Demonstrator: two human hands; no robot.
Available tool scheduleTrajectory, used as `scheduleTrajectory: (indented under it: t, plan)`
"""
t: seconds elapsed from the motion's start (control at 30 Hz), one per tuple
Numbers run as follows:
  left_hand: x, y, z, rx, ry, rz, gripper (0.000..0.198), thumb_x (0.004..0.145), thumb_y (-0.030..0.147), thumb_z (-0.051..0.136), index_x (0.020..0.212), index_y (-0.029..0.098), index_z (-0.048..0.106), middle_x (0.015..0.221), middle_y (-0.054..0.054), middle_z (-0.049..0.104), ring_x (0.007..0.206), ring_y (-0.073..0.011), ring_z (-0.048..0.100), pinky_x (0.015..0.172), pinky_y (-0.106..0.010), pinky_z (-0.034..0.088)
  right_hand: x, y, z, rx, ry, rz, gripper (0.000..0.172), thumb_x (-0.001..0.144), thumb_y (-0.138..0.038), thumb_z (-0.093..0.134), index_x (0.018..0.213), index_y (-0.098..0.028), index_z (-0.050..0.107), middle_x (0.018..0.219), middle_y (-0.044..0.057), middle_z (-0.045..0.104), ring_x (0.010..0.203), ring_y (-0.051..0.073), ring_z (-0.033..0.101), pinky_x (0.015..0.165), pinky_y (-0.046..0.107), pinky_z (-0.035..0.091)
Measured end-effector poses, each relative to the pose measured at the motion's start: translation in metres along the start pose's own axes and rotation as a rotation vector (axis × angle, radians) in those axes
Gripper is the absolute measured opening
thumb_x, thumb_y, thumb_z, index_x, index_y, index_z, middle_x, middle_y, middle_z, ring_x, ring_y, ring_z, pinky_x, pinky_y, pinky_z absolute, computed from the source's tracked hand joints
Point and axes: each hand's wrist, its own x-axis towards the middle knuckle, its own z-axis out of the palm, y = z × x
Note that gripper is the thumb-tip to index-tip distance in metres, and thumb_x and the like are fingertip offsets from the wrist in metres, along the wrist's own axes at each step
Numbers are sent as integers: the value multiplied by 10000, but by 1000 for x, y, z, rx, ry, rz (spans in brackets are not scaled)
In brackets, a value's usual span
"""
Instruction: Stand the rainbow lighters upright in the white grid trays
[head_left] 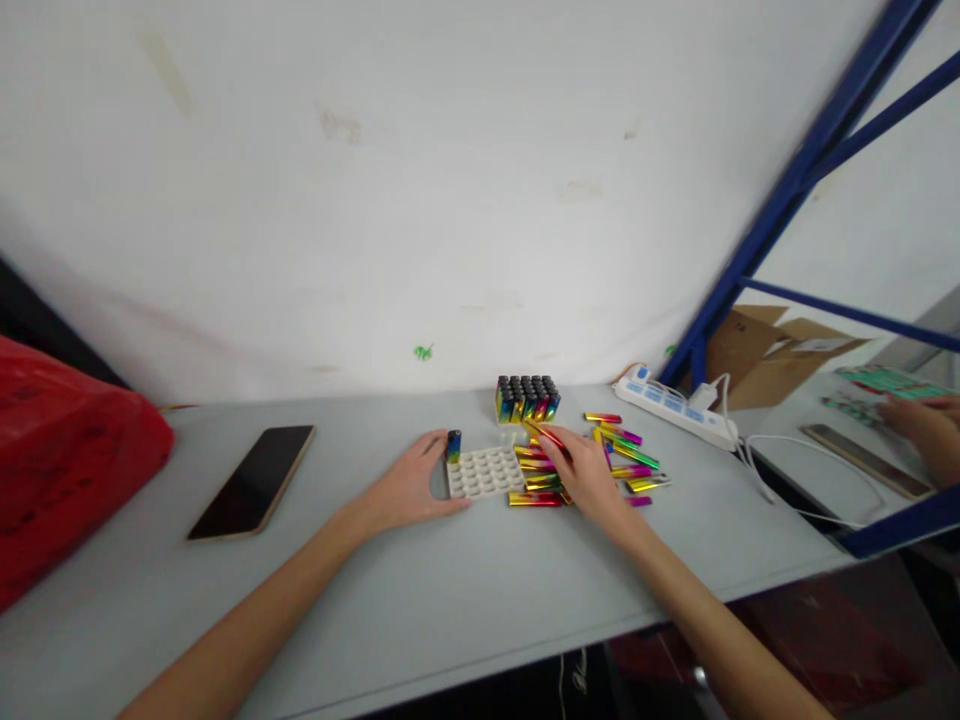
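My left hand (407, 487) is at the left end of a white tray with rows of round holes (486, 473), its thumb at the front edge and fingers at the back corner. One short blue-and-gold tube with a dark top (454, 446) stands upright in the tray's back left corner, beside those fingers. Between the fingertips of my right hand (589, 478) is a shiny red-and-gold tube (545, 434), tilted above the tray's right side. Loose metallic tubes (535, 499) in red, gold, green and purple lie under and around that hand; some are hidden by it.
Behind the tray stands a tight block of upright dark-topped tubes (527, 400). A phone (253, 482) lies at left near a red bag (75, 470). To the right are a white power strip (679, 408) with cables, a blue metal frame (750, 245) and another person's hand (926, 425).
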Motion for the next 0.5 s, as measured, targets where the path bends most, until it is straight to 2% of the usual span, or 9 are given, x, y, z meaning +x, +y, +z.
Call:
scheduleTrajectory:
  t: [0.1,0.17,0.23,0.3,0.37,0.5]
  plan:
    - [1,4,0,-9,13,2,1028,871,730,1070,1694,231,712,1798,-251,713,1690,-521,698,1465,-661,581,26,-18,12,189,11,109,470,1233,-601,645,1428,-229,854,1138,114,930,911,300,838,854,406,657]
    - [1,7,0,-16,19,5,1013,860,710,1084,1677,235,719,1771,-236,733,1672,-516,712,1454,-657,592,46,-29,24,323,-12,165,535,1145,-694,747,1408,-234,820,971,48,876,725,242,710,719,356,565]
    - [2,10,-1,-21,23,7,983,852,688,1096,1653,250,730,1750,-218,748,1655,-506,725,1445,-654,600,66,-39,37,430,-35,190,577,1032,-799,849,1195,-247,819,794,-12,753,675,214,607,665,331,481]
    - [3,12,-3,-25,31,5,944,849,661,1099,1628,263,743,1730,-207,762,1634,-502,739,1438,-660,607,82,-46,48,504,-58,205,654,947,-894,895,999,-250,789,700,-38,627,683,203,552,652,326,432]
    - [3,12,-4,-22,40,-8,912,850,642,1093,1609,267,753,1703,-201,776,1617,-505,751,1431,-664,612,92,-52,58,572,-74,218,730,922,-973,864,906,-251,756,700,-30,596,708,203,550,660,331,444]
    - [4,10,-3,-3,40,-50,895,859,670,1078,1588,263,755,1716,-218,763,1632,-515,738,1438,-651,605,88,-57,72,732,-104,254,773,988,-1041,729,896,-275,685,811,16,700,787,234,685,737,361,608]
